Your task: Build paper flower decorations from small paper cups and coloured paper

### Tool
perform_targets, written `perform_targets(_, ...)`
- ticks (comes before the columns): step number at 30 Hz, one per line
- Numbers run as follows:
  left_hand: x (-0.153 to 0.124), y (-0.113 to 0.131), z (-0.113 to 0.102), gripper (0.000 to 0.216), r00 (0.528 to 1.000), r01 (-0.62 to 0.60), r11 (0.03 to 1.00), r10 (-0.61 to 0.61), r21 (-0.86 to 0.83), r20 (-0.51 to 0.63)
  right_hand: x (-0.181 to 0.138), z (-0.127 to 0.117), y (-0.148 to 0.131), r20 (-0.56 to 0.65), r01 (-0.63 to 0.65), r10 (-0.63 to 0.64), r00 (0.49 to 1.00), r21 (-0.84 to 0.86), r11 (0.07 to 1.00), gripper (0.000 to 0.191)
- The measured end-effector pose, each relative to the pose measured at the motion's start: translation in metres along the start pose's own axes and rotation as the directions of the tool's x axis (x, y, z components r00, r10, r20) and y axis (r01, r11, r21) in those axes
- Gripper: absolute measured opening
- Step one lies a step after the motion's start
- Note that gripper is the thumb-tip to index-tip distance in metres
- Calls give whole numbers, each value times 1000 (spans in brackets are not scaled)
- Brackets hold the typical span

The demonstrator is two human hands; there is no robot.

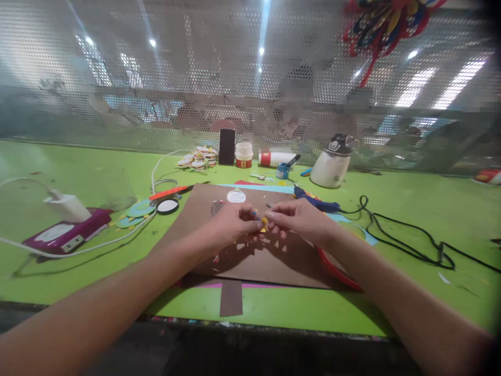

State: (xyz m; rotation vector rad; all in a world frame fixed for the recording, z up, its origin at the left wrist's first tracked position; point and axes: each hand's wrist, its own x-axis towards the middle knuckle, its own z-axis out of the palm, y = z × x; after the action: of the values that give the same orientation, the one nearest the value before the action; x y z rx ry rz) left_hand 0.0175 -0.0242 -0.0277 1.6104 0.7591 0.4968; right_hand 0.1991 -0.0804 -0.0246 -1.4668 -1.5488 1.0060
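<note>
My left hand (pixel 233 222) and my right hand (pixel 295 216) meet above a brown board (pixel 230 263). Between their fingertips is a small yellow piece (pixel 264 223), too small to name further. The left thumb and fingers pinch it from one side; the right fingers close on it from the other. A tiny blue bit shows at the left fingertips. Behind the left hand, a white round patterned piece (pixel 236 196) lies on the board. Small pale scraps are scattered below the hands. A red curved rim (pixel 338 271) is partly hidden by my right forearm.
A blue glue gun (pixel 317 201) with a black cord lies right. At left are an orange cutter (pixel 169 193), a black-rimmed disc (pixel 168 206) and a purple power strip (pixel 68 235). A phone (pixel 227 147), a paint jar (pixel 282 171) and a kettle-like jug (pixel 332 163) stand behind.
</note>
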Motion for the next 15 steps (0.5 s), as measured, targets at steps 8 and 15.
perform_targets(8,3,-3,-5,16,1000,8,994,-6,-106,22,-3,9,-5,-72,37,-36,997,19,999,25)
perform_targets(15,2,-2,-5,18,968,122,936,-38,-330,250,-5,14,-11,-139,124,-129,982,-44,991,22)
